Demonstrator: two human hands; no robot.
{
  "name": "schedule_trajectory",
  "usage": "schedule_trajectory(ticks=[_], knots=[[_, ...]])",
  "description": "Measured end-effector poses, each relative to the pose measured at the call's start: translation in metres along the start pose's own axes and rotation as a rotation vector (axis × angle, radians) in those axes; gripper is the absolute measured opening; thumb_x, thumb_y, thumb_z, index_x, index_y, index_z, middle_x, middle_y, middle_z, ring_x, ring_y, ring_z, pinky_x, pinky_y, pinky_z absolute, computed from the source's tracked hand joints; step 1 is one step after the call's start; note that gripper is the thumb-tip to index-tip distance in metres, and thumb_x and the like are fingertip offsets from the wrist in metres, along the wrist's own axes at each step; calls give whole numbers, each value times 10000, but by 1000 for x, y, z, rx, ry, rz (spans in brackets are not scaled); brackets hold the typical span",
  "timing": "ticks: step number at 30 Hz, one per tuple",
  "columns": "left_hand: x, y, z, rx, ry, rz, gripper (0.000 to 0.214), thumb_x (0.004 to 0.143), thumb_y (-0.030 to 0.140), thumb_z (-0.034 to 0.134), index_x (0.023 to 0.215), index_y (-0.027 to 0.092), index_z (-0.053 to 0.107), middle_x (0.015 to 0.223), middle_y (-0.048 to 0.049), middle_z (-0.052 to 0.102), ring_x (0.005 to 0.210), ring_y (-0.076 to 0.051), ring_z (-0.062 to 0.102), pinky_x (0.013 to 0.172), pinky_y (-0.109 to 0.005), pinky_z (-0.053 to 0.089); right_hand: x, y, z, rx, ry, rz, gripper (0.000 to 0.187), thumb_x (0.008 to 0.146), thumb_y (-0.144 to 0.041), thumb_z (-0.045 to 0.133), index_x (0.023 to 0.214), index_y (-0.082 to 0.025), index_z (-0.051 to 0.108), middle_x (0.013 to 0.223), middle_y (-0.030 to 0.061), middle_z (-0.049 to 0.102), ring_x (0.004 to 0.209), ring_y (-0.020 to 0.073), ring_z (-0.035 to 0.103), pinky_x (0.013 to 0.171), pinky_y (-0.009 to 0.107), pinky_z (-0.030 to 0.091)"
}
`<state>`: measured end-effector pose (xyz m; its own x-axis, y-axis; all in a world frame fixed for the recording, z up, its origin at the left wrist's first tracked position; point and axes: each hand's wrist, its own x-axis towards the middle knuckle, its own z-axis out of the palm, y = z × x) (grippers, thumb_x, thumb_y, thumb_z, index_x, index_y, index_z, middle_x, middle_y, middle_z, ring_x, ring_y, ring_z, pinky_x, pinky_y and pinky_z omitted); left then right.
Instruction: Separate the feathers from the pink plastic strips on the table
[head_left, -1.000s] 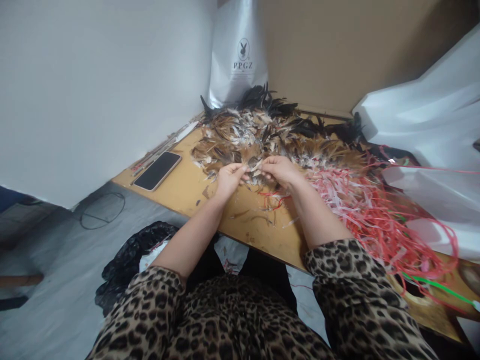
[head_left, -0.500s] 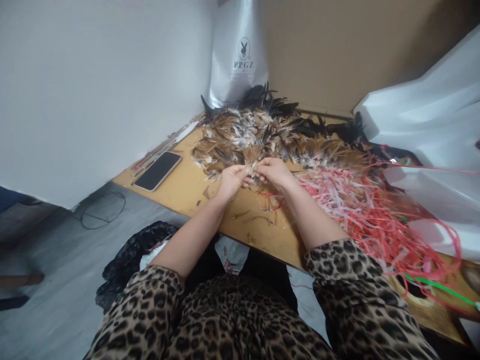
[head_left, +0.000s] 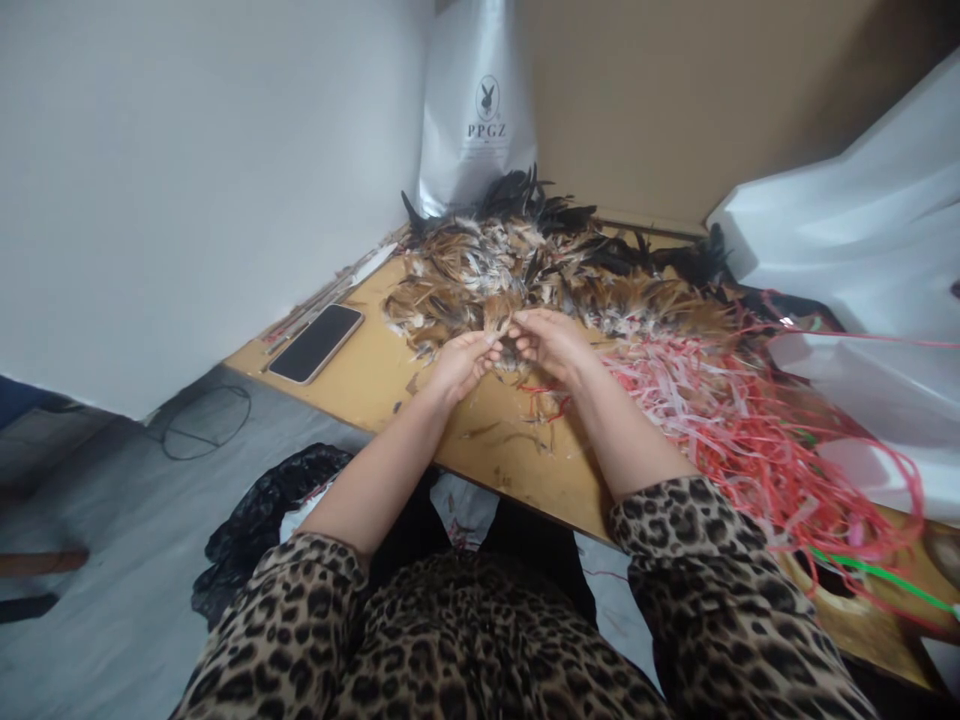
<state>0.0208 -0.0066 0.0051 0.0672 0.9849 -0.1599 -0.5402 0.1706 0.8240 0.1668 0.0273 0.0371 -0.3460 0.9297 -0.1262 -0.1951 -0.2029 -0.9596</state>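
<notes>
1. Two-handed, worked at a small tuft of brown feathers (head_left: 498,312), at the near side of a broad feather pile (head_left: 480,250).
2. Held the tuft's lower end with the left hand (head_left: 466,362), in a narrow pinch between thumb and curled fingers.
3. Had the right hand (head_left: 549,342) at the tuft's right side, with thumb and forefinger close together and the other fingers loosely bent; could not tell about any feather between those fingertips.
4. Reached with bare forearms over the near edge of a yellowish tabletop (head_left: 420,422), in leopard-print sleeves (head_left: 300,600).
5. Had loose feather scraps and a short red strand (head_left: 551,405) on the tabletop just below the hands.
6. Faced brown and pale feathers at the front of the pile and black feathers (head_left: 525,200) at the back, by a white bag (head_left: 480,160) marked "PPGZ".
7. Had a tangled heap of red and pink strips (head_left: 735,430) to the right, against the pile, with a green strip (head_left: 885,578) at its near side.
8. Had a phone (head_left: 316,343), dark screen up, near the tabletop's left edge, apart from the left hand.
9. Saw a black plastic bag (head_left: 259,525) and a looped cable (head_left: 206,422) lower left.
</notes>
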Motion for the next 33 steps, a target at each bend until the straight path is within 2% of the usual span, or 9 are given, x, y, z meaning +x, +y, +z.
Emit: schedule_trajectory(ticks=[2, 6, 10, 14, 18, 22, 33], knots=[[0, 3, -2, -101, -51, -84, 21, 740, 76, 600, 746, 96, 598, 610, 1, 577, 472, -5, 497, 451, -89, 381, 0, -2, -7, 29, -46, -6, 242, 632, -316, 717, 786, -161, 613, 623, -29, 614, 447, 31, 478, 399, 141, 363], [-3, 8, -3, -245, -119, -214, 121, 778, 14, 500, 769, 96, 588, 608, -2, 546, 462, 4, 480, 403, -57, 345, -2, 0, -13, -20, -173, -19, 321, 558, -297, 762, 816, -159, 629, 630, -36, 602, 488, 38, 481, 452, 165, 357], [-6, 10, -1, -260, -114, -265, 130, 785, 11, 492, 743, 103, 574, 602, 2, 529, 450, 13, 470, 387, -41, 325, -3, 4, -5, -143, -151, -123, 315, 554, -318, 758, 791, -151, 634, 625, -30, 598, 487, 41, 458, 473, 177, 346], [-5, 8, -1, -171, -122, -234, 103, 769, 23, 533, 779, 101, 599, 615, 0, 572, 452, 10, 495, 416, -52, 368, -4, 6, 1, -218, -69, -179, 272, 576, -363, 736, 691, -147, 617, 571, -33, 577, 485, 47, 436, 486, 184, 335], [-2, 4, -3, -34, -128, -143, 99, 759, 74, 575, 838, 93, 631, 756, -59, 672, 558, -46, 602, 459, -102, 426, -3, 5, 0, -213, -23, -167, 275, 567, -376, 734, 626, -148, 591, 495, -50, 521, 444, 43, 382, 452, 188, 289], [-1, 3, -4, 29, -106, -97, 102, 762, 117, 591, 846, 93, 644, 853, -93, 697, 619, -76, 637, 482, -125, 438, -1, 2, -4, -209, -2, -141, 285, 556, -372, 735, 571, -151, 556, 451, -56, 479, 414, 38, 343, 422, 193, 243], [-1, -1, -2, 57, -100, -61, 67, 729, 131, 641, 766, 75, 639, 665, -53, 663, 549, -48, 599, 503, -117, 440, -2, 5, -1, -204, 45, -149, 281, 550, -373, 739, 572, -151, 568, 414, -68, 458, 394, 37, 342, 410, 190, 236]])
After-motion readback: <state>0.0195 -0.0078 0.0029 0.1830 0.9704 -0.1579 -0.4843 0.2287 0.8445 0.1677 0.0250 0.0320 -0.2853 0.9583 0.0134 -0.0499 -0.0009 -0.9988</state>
